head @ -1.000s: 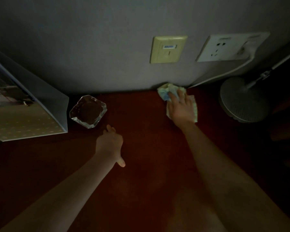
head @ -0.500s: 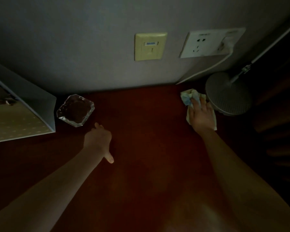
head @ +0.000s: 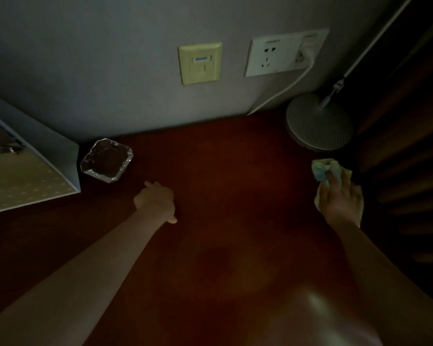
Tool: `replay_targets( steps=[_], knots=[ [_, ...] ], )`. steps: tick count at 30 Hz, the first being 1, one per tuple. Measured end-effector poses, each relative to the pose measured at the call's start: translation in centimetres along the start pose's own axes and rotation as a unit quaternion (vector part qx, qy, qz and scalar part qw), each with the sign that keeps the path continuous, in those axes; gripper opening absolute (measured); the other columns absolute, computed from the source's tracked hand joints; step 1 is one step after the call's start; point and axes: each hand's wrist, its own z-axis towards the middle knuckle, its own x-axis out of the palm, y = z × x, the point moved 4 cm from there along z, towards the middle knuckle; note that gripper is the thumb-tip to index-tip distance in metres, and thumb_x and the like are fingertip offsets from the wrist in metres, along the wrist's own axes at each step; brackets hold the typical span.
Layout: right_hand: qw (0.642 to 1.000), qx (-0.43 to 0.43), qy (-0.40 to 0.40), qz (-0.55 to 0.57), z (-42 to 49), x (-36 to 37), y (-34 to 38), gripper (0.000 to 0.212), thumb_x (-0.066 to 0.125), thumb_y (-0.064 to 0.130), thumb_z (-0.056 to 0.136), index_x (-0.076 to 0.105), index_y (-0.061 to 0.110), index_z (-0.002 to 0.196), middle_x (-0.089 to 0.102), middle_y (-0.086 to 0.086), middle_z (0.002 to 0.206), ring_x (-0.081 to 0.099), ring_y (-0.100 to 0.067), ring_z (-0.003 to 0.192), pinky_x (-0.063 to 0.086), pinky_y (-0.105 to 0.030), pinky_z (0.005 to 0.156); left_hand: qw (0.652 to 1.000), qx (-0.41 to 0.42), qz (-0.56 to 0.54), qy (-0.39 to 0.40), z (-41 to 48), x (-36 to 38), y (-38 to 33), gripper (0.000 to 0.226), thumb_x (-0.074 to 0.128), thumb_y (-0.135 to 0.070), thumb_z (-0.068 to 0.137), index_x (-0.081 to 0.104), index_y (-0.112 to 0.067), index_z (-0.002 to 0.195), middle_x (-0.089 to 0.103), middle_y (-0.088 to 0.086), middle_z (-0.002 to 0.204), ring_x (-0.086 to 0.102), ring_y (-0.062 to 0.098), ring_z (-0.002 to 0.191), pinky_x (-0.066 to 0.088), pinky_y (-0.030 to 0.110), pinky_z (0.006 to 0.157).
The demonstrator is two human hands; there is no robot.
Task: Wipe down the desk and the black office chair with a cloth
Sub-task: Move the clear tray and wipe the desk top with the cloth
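cloth (head: 325, 171) under right hand (head: 340, 203) at desk's (head: 223, 183) right edge

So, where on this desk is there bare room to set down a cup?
Widest bare patch: the desk middle, between left hand and right hand on the cloth, back to the wall. Crowded: left rear, glass ashtray and picture board; right rear, lamp base.
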Motion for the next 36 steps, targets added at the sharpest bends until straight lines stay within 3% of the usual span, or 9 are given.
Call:
replay_targets(
  steps=[4, 7, 10, 15, 20, 24, 28, 32, 36],
  knots=[
    [0.998, 0.062, 0.006, 0.005, -0.7, 0.5, -1.3, 0.053, 0.033, 0.039, 0.098, 0.020, 0.028, 0.149, 0.013, -0.012, 0.158, 0.015, -0.045, 0.139, 0.012, -0.052, 0.114, 0.998, 0.063, 0.015, 0.027, -2.2, 1.5, -2.3, 0.124, 0.075, -0.053, 0.069, -0.006, -0.005, 0.149, -0.004, 0.025, 0.155, 0.021, 0.039, 0.141, 0.038, 0.042, 0.104],
    [0.999, 0.053, 0.012, 0.000, -0.7, 0.6, -1.6, 0.062, 0.020, 0.051, 0.091, 0.021, 0.028, 0.149, 0.014, -0.014, 0.157, 0.017, -0.044, 0.139, 0.010, -0.051, 0.114, 0.998, 0.053, 0.015, 0.017, -1.3, 2.9, -2.8, 0.130, 0.079, -0.053, 0.064, -0.007, -0.004, 0.149, -0.003, 0.027, 0.154, 0.020, 0.042, 0.140, 0.038, 0.043, 0.105],
    [1.000, 0.026, -0.009, 0.004, -0.4, 0.8, -1.9, 0.074, 0.010, 0.054, 0.084, 0.031, 0.020, 0.146, 0.025, -0.024, 0.152, 0.028, -0.049, 0.134, 0.017, -0.054, 0.113, 0.998, 0.059, 0.012, -0.005, -0.9, 2.8, -2.8, 0.132, 0.081, -0.053, 0.060, -0.003, -0.005, 0.149, 0.002, 0.026, 0.155, 0.025, 0.041, 0.138, 0.040, 0.043, 0.103],
    [0.999, 0.035, -0.026, -0.002, 1.4, -0.1, -2.3, 0.068, 0.012, 0.047, 0.087, 0.032, 0.018, 0.145, 0.027, -0.025, 0.150, 0.031, -0.047, 0.132, 0.022, -0.053, 0.111, 0.998, 0.064, 0.011, -0.026, -0.3, 3.2, -2.7, 0.133, 0.083, -0.054, 0.056, 0.001, -0.007, 0.150, 0.005, 0.025, 0.155, 0.029, 0.040, 0.137, 0.040, 0.043, 0.103],
    [0.998, 0.046, -0.047, 0.024, 4.1, -0.8, -3.1, 0.064, 0.018, 0.047, 0.091, 0.031, 0.016, 0.145, 0.024, -0.030, 0.149, 0.044, -0.053, 0.116, 0.042, -0.057, 0.087, 0.995, 0.076, 0.003, -0.065, 0.0, 3.6, -1.9, 0.133, 0.080, -0.063, 0.052, 0.006, -0.012, 0.151, 0.011, 0.018, 0.156, 0.032, 0.035, 0.136, 0.041, 0.043, 0.102],
    [0.997, 0.044, -0.051, 0.023, 4.7, -0.7, -3.1, 0.050, 0.036, 0.029, 0.100, 0.026, 0.016, 0.148, 0.018, -0.027, 0.152, 0.040, -0.052, 0.121, 0.038, -0.058, 0.093, 0.994, 0.075, 0.000, -0.079, 0.2, 3.8, -1.6, 0.133, 0.079, -0.066, 0.049, 0.008, -0.016, 0.151, 0.013, 0.015, 0.157, 0.034, 0.033, 0.135, 0.045, 0.044, 0.099],
    [1.000, 0.004, -0.021, -0.020, 2.5, -0.4, -1.6, 0.049, 0.035, 0.029, 0.101, 0.025, 0.021, 0.148, 0.014, -0.022, 0.154, 0.030, -0.050, 0.129, 0.029, -0.059, 0.103, 0.994, 0.071, 0.004, -0.081, 0.1, 3.8, -1.7, 0.133, 0.081, -0.063, 0.049, 0.009, -0.015, 0.151, 0.012, 0.015, 0.157, 0.034, 0.034, 0.136, 0.046, 0.044, 0.098],
    [0.998, -0.026, -0.028, -0.055, -2.5, 0.5, 1.4, 0.049, 0.032, 0.034, 0.096, 0.036, 0.019, 0.143, 0.026, -0.026, 0.150, 0.041, -0.052, 0.122, 0.031, -0.059, 0.101, 0.995, 0.071, 0.000, -0.076, -0.2, 3.6, -1.8, 0.132, 0.082, -0.060, 0.051, 0.008, -0.015, 0.151, 0.011, 0.015, 0.157, 0.033, 0.035, 0.137, 0.044, 0.044, 0.099],
    [0.996, -0.077, 0.046, 0.026, -9.6, 3.3, 7.0, 0.049, 0.031, 0.037, 0.092, 0.035, 0.026, 0.139, 0.041, -0.024, 0.143, 0.047, -0.052, 0.119, 0.040, -0.061, 0.096, 0.995, 0.075, -0.027, -0.055, -0.5, 3.5, -1.9, 0.132, 0.083, -0.055, 0.055, 0.003, -0.014, 0.151, 0.004, 0.017, 0.157, 0.023, 0.037, 0.140, 0.038, 0.046, 0.105]
  ],
)
